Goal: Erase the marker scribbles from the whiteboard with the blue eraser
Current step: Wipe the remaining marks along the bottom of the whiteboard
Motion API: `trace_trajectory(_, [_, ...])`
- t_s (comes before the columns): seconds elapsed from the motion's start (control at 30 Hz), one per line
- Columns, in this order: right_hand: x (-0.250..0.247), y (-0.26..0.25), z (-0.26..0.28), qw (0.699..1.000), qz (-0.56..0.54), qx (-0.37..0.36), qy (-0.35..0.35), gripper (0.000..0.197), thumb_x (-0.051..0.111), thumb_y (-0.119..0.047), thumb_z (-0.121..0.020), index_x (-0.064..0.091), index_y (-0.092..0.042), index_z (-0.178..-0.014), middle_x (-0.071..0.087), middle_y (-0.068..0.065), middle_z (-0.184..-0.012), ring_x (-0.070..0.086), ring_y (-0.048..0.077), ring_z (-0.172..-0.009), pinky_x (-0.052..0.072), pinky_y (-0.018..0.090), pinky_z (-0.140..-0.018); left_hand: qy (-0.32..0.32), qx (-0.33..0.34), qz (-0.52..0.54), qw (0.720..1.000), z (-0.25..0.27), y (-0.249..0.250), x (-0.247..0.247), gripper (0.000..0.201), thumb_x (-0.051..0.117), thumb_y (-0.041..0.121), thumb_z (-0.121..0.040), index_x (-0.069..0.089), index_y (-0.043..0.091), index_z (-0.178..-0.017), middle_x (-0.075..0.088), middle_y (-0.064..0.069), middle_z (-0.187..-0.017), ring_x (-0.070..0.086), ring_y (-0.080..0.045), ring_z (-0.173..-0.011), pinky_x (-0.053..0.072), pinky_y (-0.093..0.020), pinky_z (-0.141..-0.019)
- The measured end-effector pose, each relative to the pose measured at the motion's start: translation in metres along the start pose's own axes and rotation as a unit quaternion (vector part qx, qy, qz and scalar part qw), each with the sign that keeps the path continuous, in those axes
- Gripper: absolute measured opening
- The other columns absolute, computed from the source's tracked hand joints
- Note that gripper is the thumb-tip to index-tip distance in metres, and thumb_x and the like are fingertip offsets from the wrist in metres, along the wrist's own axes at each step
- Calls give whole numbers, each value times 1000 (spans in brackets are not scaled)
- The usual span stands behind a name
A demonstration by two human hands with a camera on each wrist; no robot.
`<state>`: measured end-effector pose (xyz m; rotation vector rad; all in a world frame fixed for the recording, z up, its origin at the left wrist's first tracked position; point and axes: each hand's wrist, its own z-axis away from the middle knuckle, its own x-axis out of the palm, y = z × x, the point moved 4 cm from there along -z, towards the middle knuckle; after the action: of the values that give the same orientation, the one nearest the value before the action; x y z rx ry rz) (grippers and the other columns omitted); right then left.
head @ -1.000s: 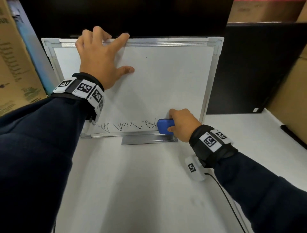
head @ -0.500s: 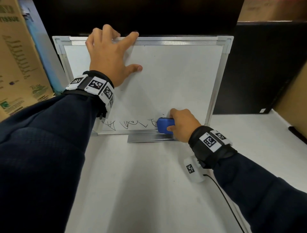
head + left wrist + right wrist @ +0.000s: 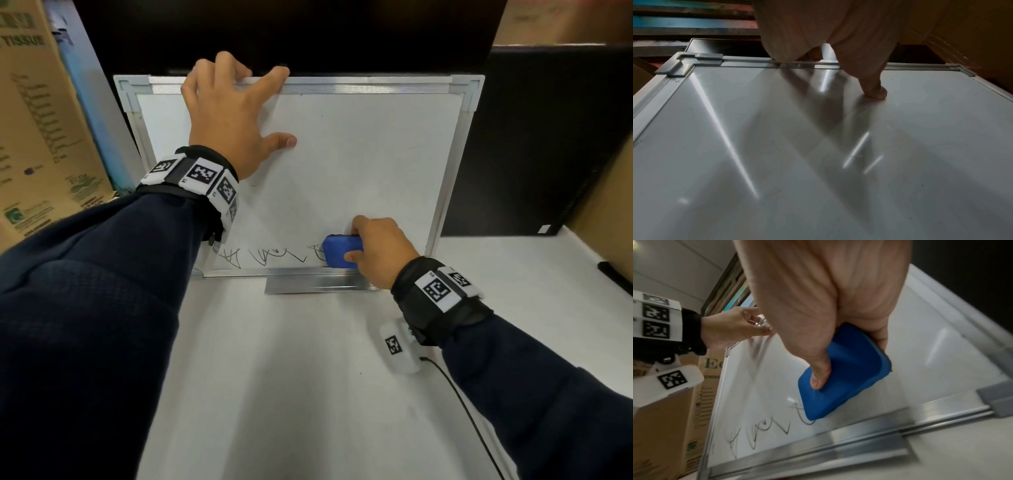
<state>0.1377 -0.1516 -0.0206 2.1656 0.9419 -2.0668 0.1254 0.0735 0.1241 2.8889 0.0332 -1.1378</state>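
Observation:
The whiteboard [image 3: 359, 164] stands upright at the back of the white table. Black marker scribbles [image 3: 263, 258] run along its lower edge, sharper in the right wrist view [image 3: 760, 431]. My right hand [image 3: 376, 250] grips the blue eraser [image 3: 339, 255] and presses it flat on the board at the right end of the scribbles; the thumb lies in the eraser's hollow [image 3: 851, 369]. My left hand [image 3: 236, 113] holds the board's top frame, fingers hooked over the edge. Its thumb [image 3: 873, 91] presses on the board's face.
Cardboard boxes [image 3: 41, 137] stand to the left of the board, a black panel [image 3: 548, 137] and another box [image 3: 609, 192] to the right. A metal marker tray [image 3: 315, 284] juts from the board's bottom. A black cable [image 3: 462, 394] trails over the table [image 3: 274, 377].
The head view has shifted a little. The eraser stays at the right end of the scribbles, and both hands keep their hold.

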Motion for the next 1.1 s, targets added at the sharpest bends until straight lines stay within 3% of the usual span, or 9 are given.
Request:
trace_trajectory(0.23, [-16, 21, 7, 999, -4, 24, 24, 24, 67, -22, -91, 57, -9, -108, 60, 12, -98, 59, 28, -83, 53, 38, -74, 4, 0, 1, 1000, 1, -1, 2, 78, 63, 76, -77, 39, 43, -143, 45, -12, -131, 41, -37, -123, 29, -51, -107])
trace_trajectory(0.53, [24, -37, -6, 999, 22, -17, -34, 28, 66, -19, -91, 56, -7, -114, 56, 12, -104, 58, 28, -83, 50, 35, -69, 7, 0, 1, 1000, 1, -2, 2, 77, 63, 75, -77, 39, 44, -143, 45, -11, -131, 41, -35, -123, 29, -51, -108])
trace_trajectory(0.8, [4, 11, 5, 997, 34, 58, -23, 26, 70, -27, -87, 57, -10, -102, 58, 12, -99, 59, 29, -82, 55, 38, -73, 15, -2, 10, 1000, 0, -2, 4, 77, 65, 76, -75, 40, 45, -141, 45, -10, -131, 41, -35, -124, 26, -50, -110])
trace_trajectory(1.1, [34, -55, -10, 999, 18, -9, -47, 34, 68, -25, -90, 58, -12, -119, 56, 13, -111, 60, 30, -87, 54, 37, -76, 17, -6, 4, 1000, 1, -1, 1, 77, 65, 76, -74, 40, 45, -141, 46, -10, -130, 41, -34, -123, 27, -49, -110])
